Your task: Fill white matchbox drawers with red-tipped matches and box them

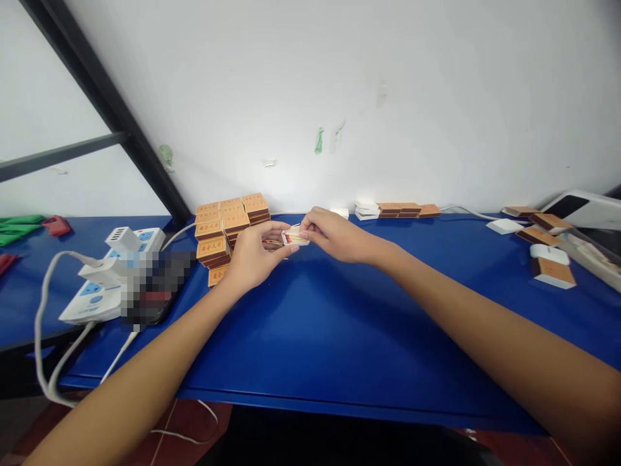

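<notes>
Both of my hands meet over the far middle of the blue table [339,336]. My left hand [252,255] is closed around a small open matchbox tray [294,237] holding red-tipped matches. My right hand [334,234] pinches the same tray at its right end with thumb and fingers. Just left of my hands stands a stack of orange matchboxes [228,226], piled several high against the wall.
White power strips [109,272] with cables lie at the left, next to a blurred dark object [152,288]. More matchboxes [398,209] and white trays line the wall. Loose boxes [553,272] and a white device [582,208] sit at the right.
</notes>
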